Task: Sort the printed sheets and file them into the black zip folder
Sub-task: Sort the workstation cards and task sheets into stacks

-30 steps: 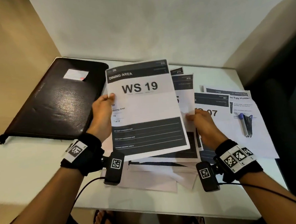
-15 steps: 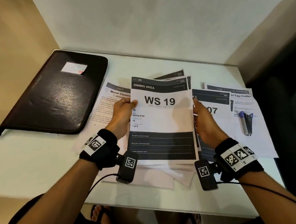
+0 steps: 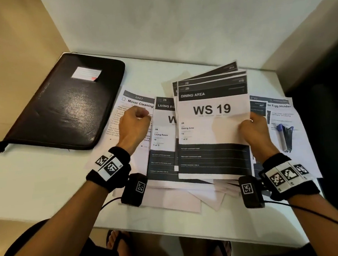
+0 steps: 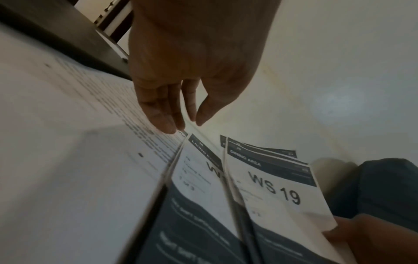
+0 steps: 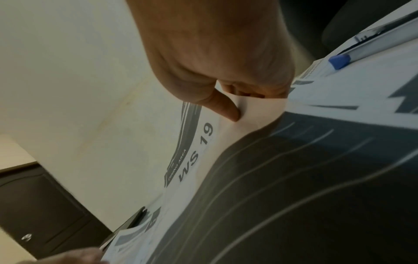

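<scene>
The black zip folder point(image 3: 63, 111) lies closed at the table's left back. My right hand point(image 3: 250, 123) pinches the right edge of a fanned stack of sheets, topped by "Dining Area WS 19" point(image 3: 214, 124). In the right wrist view its thumb lies on the top sheet point(image 5: 203, 142) with the fingers underneath. My left hand point(image 3: 136, 121) hovers over the "Mirror Cleaning" sheet point(image 3: 138, 102), fingers loosely curled and holding nothing point(image 4: 187, 123). A "Living Room" sheet point(image 3: 161, 136) lies flat between the hands.
An "Egg Holder" sheet point(image 3: 282, 108) at the right carries a blue-capped object point(image 3: 283, 135). More loose sheets point(image 3: 179, 199) spread under the stack toward the front edge of the white table point(image 3: 37, 177). Walls close the back and left.
My left hand let go of the WS 19 stack and moved left over the Mirror Cleaning sheet. The stack, now held only by my right hand, came lower, uncovering the Living Room sheet.
</scene>
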